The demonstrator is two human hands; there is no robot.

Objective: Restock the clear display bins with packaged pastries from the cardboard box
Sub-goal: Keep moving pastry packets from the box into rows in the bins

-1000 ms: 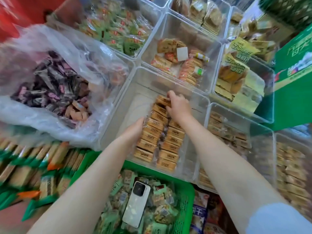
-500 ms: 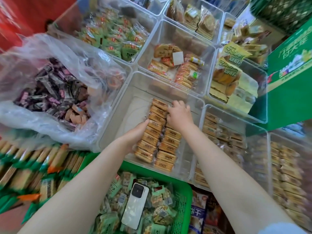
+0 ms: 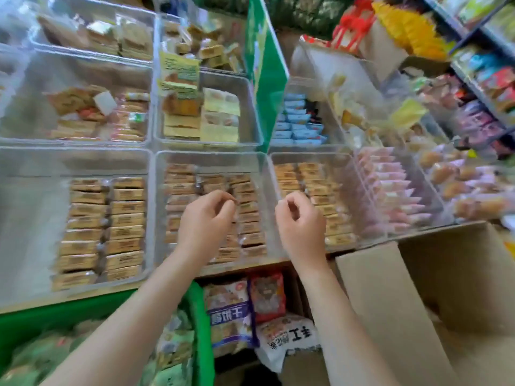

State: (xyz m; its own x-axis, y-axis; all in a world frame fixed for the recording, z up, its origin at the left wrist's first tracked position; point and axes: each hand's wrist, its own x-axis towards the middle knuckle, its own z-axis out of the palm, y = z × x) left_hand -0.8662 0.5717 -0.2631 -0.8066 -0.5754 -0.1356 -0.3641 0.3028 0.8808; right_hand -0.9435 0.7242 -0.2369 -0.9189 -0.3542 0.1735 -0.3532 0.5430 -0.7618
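Note:
Tan packaged pastries [image 3: 106, 227] lie in two neat rows in the left clear bin [image 3: 33, 218]. The middle clear bin [image 3: 211, 158] holds three rows of them, and the right clear bin [image 3: 348, 174] has more. My left hand [image 3: 206, 221] hovers over the middle bin, fingers loosely curled, holding nothing I can see. Loosely curled and empty as well, my right hand [image 3: 299, 222] hangs over the wall between the middle and right bins. The cardboard box [image 3: 418, 288] stands with its flaps up at the lower right, its inside mostly hidden.
A green basket [image 3: 199, 330] of wrapped snacks sits at the lower left. Bagged snacks [image 3: 245, 307] lie under the bin shelf. A green divider sign [image 3: 264, 79] rises behind the bins. Pink packets [image 3: 390, 190] and more bins and shelves fill the right side.
The view has swung to the right. Both hands have lifted off the pastry rows in the left bin and moved right, now hovering empty over the neighbouring bins.

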